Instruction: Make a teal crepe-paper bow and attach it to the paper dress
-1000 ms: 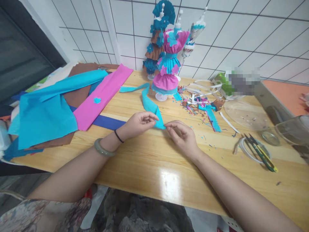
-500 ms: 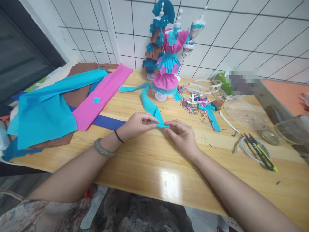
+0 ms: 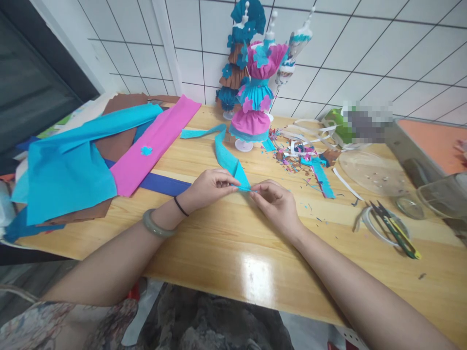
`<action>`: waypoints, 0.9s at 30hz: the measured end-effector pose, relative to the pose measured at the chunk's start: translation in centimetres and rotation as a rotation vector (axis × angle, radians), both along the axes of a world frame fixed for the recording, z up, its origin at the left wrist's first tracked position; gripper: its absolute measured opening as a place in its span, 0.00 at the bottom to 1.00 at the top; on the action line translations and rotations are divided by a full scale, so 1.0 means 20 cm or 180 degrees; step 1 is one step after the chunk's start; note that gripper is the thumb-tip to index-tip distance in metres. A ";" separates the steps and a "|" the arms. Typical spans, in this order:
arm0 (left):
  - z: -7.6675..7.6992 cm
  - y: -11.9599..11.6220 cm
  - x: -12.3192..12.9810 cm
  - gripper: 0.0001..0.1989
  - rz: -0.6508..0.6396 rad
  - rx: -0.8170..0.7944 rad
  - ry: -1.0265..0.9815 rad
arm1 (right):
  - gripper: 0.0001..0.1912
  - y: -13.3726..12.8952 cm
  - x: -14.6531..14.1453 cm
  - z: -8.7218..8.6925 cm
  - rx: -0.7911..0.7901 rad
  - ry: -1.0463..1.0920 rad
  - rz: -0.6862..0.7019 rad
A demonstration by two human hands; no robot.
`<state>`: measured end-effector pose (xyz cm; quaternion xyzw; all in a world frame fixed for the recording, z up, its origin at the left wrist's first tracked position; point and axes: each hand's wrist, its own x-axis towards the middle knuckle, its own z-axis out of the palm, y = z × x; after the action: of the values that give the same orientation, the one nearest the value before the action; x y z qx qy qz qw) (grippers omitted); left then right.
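A long turquoise paper strip [image 3: 226, 158] curls across the wooden table from the back and ends between my two hands. My left hand [image 3: 211, 188] pinches its near end from the left, thumb and fingers pressed together. From the right, my right hand [image 3: 277, 204] pinches the same end, its fingertips close to those of the left. The end looks narrow and folded there. Behind the strip stands a small form [image 3: 251, 121] dressed in pink and turquoise paper ruffles with flowers.
Coloured paper sheets [image 3: 73, 180] are piled at left, beside a pink strip [image 3: 156, 143]. Paper scraps [image 3: 292, 155] lie at the back right. Green-and-yellow snips [image 3: 396, 231] rest on a ring at right, near a clear container [image 3: 441, 197]. Another decorated form [image 3: 233, 73] stands behind.
The near end of the turquoise strip has shifted slightly between my fingertips, and less of it shows by my right fingers. Both hands stay in nearly the same place.
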<state>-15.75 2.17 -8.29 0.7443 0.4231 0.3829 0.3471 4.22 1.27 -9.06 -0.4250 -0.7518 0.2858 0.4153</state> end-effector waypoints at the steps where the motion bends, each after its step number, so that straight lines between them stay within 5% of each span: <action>1: 0.00 0.00 0.00 0.08 -0.0005 0.0038 0.0020 | 0.02 0.00 0.00 0.00 0.0009 0.0002 0.0008; 27: -0.01 -0.01 0.01 0.07 -0.0236 0.0412 0.0387 | 0.06 -0.01 -0.01 -0.02 0.0059 -0.0087 0.0370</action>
<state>-15.58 1.89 -8.40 0.8021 0.3899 0.3506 0.2858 4.12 1.15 -9.47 -0.3807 -0.7834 0.2966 0.3916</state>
